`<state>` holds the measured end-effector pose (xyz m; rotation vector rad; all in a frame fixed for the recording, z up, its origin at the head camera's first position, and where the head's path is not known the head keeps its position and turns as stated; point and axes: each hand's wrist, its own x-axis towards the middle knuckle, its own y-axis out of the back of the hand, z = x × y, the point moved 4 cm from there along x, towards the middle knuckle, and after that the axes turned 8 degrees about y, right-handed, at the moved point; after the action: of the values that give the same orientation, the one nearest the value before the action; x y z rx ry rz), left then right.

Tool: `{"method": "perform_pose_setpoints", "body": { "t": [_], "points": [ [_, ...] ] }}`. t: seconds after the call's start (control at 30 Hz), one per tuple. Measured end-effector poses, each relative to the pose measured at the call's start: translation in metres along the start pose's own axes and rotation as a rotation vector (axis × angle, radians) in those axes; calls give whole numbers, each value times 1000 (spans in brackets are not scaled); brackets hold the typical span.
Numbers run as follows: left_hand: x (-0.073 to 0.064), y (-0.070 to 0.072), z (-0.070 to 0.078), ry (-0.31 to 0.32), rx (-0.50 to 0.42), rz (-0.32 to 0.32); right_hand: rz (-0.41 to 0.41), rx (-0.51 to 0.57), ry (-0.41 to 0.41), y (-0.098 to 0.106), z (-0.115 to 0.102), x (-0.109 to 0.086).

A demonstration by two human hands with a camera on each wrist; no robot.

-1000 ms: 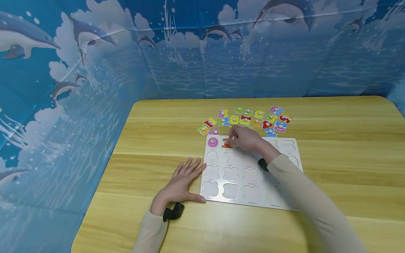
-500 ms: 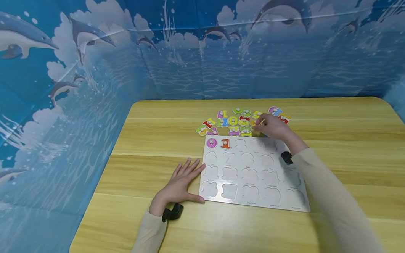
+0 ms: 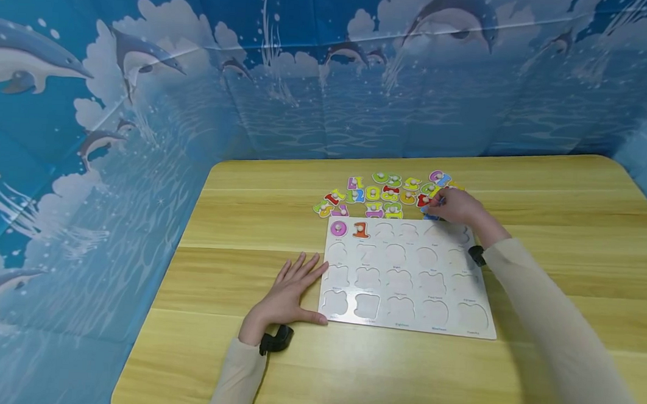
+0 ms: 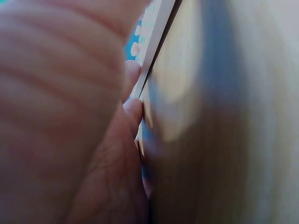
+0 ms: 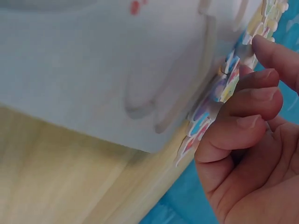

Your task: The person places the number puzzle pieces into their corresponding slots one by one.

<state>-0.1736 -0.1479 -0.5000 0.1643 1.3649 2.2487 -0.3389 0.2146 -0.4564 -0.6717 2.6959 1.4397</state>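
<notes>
A white number-puzzle board (image 3: 406,304) lies on the table with shallow number-shaped recesses. In its top row sit a purple 0 (image 3: 339,228) and an orange-red 1 (image 3: 361,229), both knobbed. My left hand (image 3: 287,296) rests with fingers spread, fingertip and thumb at the board's left edge. Past the far edge, my right hand (image 3: 457,206) is over the right part of the loose number pieces. Its thumb and index fingertip are right by a blue piece (image 3: 431,217), with a gap between them in the right wrist view; the other fingers (image 5: 233,135) curl loosely.
Several colourful knobbed number pieces (image 3: 373,193) lie in a cluster beyond the board. Some at the right are partly hidden by my right hand. A wooden table (image 3: 375,375) extends around the board, and a blue dolphin-printed cloth (image 3: 317,104) hangs behind and to the left.
My right hand has left the orange-red 1, now in its recess, and moved right and away to the loose pieces. My left hand keeps its place.
</notes>
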Motion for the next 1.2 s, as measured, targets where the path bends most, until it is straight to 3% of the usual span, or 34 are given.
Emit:
{"method": "perform_pose_setpoints", "body": {
  "t": [0.63,0.87,1.2],
  "points": [
    [0,2,4,-10,-3,-2,4,-41,39,-2,1,0],
    [-1,2,2,3,3,-5,4,2,101,-3,-21,1],
    [-1,2,4,-8,1,3,-88,-1,149,-35,-53,13]
  ]
}}
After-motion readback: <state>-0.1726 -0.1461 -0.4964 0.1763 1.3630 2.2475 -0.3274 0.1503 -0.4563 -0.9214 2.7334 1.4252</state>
